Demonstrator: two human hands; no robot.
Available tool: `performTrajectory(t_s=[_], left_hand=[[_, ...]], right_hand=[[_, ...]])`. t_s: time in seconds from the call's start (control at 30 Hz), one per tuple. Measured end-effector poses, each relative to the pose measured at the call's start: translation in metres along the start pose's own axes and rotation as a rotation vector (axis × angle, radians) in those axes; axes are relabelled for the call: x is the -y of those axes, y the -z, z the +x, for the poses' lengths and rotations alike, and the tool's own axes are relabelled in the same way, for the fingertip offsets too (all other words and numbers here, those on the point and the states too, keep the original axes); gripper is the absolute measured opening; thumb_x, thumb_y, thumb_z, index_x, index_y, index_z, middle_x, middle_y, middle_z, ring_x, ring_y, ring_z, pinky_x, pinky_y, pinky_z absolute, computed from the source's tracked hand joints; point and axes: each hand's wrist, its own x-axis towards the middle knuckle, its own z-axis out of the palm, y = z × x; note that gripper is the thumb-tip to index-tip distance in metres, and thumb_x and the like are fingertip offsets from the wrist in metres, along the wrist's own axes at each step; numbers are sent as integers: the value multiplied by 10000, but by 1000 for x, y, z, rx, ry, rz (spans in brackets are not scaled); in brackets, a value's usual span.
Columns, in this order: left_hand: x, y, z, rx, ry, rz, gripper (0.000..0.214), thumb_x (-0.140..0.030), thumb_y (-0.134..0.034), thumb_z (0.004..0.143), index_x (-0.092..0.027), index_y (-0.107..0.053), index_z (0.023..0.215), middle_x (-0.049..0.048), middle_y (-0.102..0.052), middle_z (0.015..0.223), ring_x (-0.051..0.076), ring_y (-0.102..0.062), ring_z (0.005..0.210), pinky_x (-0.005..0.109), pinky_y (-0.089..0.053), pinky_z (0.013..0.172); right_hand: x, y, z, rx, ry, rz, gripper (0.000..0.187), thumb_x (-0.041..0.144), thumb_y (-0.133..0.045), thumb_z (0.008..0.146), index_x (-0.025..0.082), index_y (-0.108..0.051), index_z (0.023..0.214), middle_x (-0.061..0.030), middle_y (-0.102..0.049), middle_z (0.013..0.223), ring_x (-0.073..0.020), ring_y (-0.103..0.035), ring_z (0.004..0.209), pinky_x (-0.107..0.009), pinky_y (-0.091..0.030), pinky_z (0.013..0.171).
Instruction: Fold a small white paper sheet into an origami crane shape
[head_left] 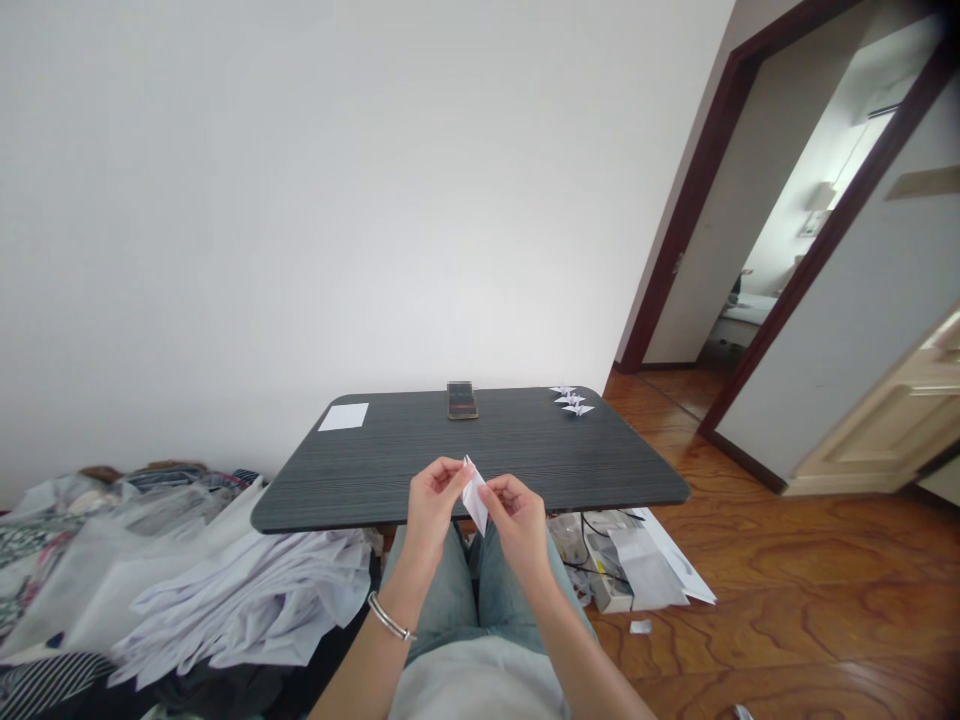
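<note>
Between both hands, above the near edge of the dark table (390,480), is a small folded piece of white paper (472,500) with a pointed lower end. My left hand (435,500) pinches its upper left side between thumb and fingers. On the right side, my right hand (517,510) grips it with thumb and index finger. Three white origami cranes (574,400) stand close together at the table's far right corner. A flat sheet of white paper (343,417) lies at the far left of the tabletop.
A phone (462,400) lies at the table's back edge by the white wall (375,200). Bagged clothes and white fabric (255,600) are heaped at left. Beneath the table's right side are a white box (611,590), cables and papers on the wooden floor (787,600).
</note>
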Motion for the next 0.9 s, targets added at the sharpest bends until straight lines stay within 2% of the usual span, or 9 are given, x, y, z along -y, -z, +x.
performTrajectory(t_s=[0.1,0.2,0.3,0.4,0.63,0.8,0.9], left_hand=[[2,-1,0,-24,-38,-12,257,-342,-673,680,-138,-567,565,-39,-502,521,74,-435,500,183,-342,499],[3,-1,-3,10,-1,-31,254,-390,-635,707,-143,-596,665,-17,-555,593,94,-490,544,193,-383,519],[6,0,-7,58,24,6,259,-333,-706,640,-141,-614,788,23,-634,705,125,-560,620,213,-428,567],[9,1,-10,36,19,2,211,-260,-727,615,-136,-615,744,31,-654,705,129,-584,642,221,-448,612],[14,1,-11,21,38,-37,158,-235,-721,617,-131,-633,697,20,-657,640,121,-583,582,221,-451,587],[20,2,-9,32,99,-131,203,-230,-719,628,-132,-645,789,39,-684,717,125,-601,630,226,-457,633],[22,3,-7,35,105,-105,226,-231,-739,599,-124,-644,774,47,-688,719,132,-608,640,227,-455,637]], right_hand=[[-2,-1,0,1,4,-9,200,340,-589,767,161,-576,677,1,-559,571,-123,-481,511,-227,-367,490],[-3,0,0,-23,11,-15,210,347,-585,772,158,-584,678,-4,-567,573,-128,-492,519,-229,-377,494],[-4,1,1,-74,18,-1,209,345,-587,771,157,-587,681,-7,-568,585,-128,-495,527,-227,-381,495],[-4,3,2,-108,9,31,217,359,-594,762,157,-585,682,0,-560,585,-122,-483,512,-225,-378,489],[1,2,3,4,-32,115,236,373,-599,750,158,-571,656,21,-525,546,-108,-450,490,-218,-351,476],[-2,3,5,1,5,30,235,362,-560,780,166,-556,650,27,-499,536,-99,-416,455,-218,-326,443],[-5,4,7,-30,27,-42,148,318,-580,766,172,-572,782,29,-523,548,-112,-449,462,-227,-358,457]])
